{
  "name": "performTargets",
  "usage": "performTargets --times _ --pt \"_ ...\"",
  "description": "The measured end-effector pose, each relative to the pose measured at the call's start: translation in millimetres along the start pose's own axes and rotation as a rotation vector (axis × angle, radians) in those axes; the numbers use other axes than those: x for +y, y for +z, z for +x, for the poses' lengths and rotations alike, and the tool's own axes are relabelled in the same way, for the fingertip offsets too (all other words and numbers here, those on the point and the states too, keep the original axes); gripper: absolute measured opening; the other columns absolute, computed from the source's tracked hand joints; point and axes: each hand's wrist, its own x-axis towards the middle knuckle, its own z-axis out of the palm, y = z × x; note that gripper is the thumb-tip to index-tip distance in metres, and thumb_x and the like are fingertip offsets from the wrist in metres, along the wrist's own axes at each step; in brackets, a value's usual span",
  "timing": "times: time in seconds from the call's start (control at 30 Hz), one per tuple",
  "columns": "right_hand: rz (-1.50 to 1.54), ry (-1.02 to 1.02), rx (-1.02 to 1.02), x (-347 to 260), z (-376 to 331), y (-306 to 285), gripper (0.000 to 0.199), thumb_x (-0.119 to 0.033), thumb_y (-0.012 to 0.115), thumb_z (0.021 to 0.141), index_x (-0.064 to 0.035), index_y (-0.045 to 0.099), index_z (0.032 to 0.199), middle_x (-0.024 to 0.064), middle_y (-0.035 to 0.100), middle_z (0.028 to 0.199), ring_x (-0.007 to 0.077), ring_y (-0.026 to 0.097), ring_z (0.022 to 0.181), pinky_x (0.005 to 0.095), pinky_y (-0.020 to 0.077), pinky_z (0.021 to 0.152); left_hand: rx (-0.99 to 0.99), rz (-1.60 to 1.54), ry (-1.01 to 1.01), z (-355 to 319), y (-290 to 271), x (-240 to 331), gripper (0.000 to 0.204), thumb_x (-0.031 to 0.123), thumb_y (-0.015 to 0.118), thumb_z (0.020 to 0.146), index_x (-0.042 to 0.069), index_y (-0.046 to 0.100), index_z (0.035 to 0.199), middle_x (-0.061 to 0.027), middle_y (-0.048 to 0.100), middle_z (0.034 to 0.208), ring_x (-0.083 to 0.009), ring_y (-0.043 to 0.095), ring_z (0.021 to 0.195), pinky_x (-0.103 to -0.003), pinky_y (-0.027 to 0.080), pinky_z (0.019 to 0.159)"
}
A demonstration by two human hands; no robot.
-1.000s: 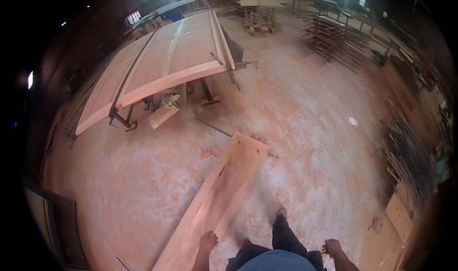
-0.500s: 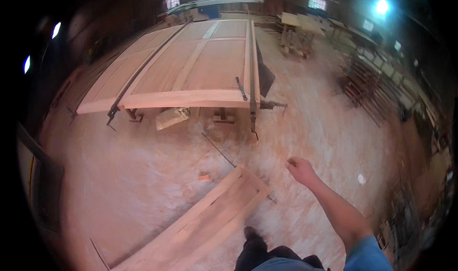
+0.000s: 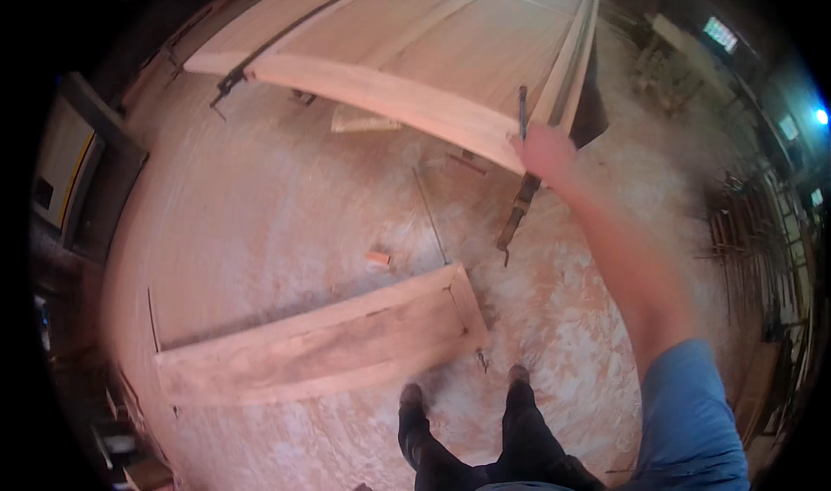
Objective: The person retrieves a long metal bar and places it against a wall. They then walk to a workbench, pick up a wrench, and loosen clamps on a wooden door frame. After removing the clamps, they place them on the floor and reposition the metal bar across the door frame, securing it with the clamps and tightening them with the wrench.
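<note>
My right hand (image 3: 549, 154) reaches to the near right corner of a large wooden panel (image 3: 459, 50). It is at the near end of a slim dark hand tool (image 3: 522, 106), possibly a wrench, that lies on the panel. The fingers are blurred, so whether they grip the tool is unclear. Just below the hand, the screw end of a long bar clamp (image 3: 517, 212) juts past the panel's edge. A second bar clamp (image 3: 232, 80) crosses the panel further left. My left hand is out of view.
A long framed wooden panel (image 3: 329, 340) lies low before my feet, with thin clamp bars at its ends. A small wood block (image 3: 378, 258) rests on the dusty floor. Grey machinery (image 3: 95, 171) stands left; racked bars (image 3: 736, 223) line the right.
My right hand has moved from above the open floor up to the large panel's corner and the dark tool. The view has tilted down and turned, and I stand closer to the panel.
</note>
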Motion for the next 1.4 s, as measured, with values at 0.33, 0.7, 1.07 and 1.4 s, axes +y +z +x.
performTargets --times 0.33,0.7,1.07,1.4 --pt "0.288 -0.02 -0.209 53.3 132.3 31.6 0.024 -0.019 0.061 0.082 -0.0023 0.069 0.099 0.0143 0.069 0.093 0.0288 0.067 0.083 0.0419 0.0532 0.065 -0.362 0.34 0.02 -122.4 62.5 -201.2 0.018 0.02 0.056 0.089 0.002 0.058 0.088 -0.0114 0.061 0.087 -0.0202 0.061 0.078 -0.035 0.051 0.063" --pt "1.228 0.345 0.021 148.9 -239.9 32.7 0.031 -0.02 0.06 0.091 0.0014 0.056 0.112 0.0033 0.055 0.07 0.0121 0.055 0.059 0.0267 0.0458 0.054 -0.183 0.383 -0.122 23.6 97.5 -21.1 0.048 0.018 0.057 0.09 -0.002 0.049 0.133 -0.011 0.068 0.089 -0.0175 0.066 0.074 -0.028 0.053 0.064" --pt "0.642 0.527 -1.134 240.4 -512.9 411.7 0.02 -0.024 0.055 0.093 -0.0051 0.061 0.093 0.0031 0.053 0.062 0.0137 0.05 0.049 0.0322 0.0418 0.041 -0.253 0.848 -0.026 34.3 218.2 -103.9 0.042 0.026 0.061 0.087 0.004 0.058 0.123 -0.0207 0.062 0.113 -0.036 0.059 0.109 -0.045 0.048 0.091" --pt "0.314 -0.199 -1.101 213.5 -462.4 637.4 0.026 -0.027 0.052 0.092 -0.0042 0.064 0.092 0.0228 0.065 0.088 0.0423 0.062 0.086 0.0505 0.0492 0.075 -0.256 1.075 0.466 89.2 269.5 -198.3 0.043 0.016 0.069 0.073 0.004 0.061 0.113 -0.0159 0.062 0.102 -0.0361 0.055 0.101 -0.049 0.043 0.089"
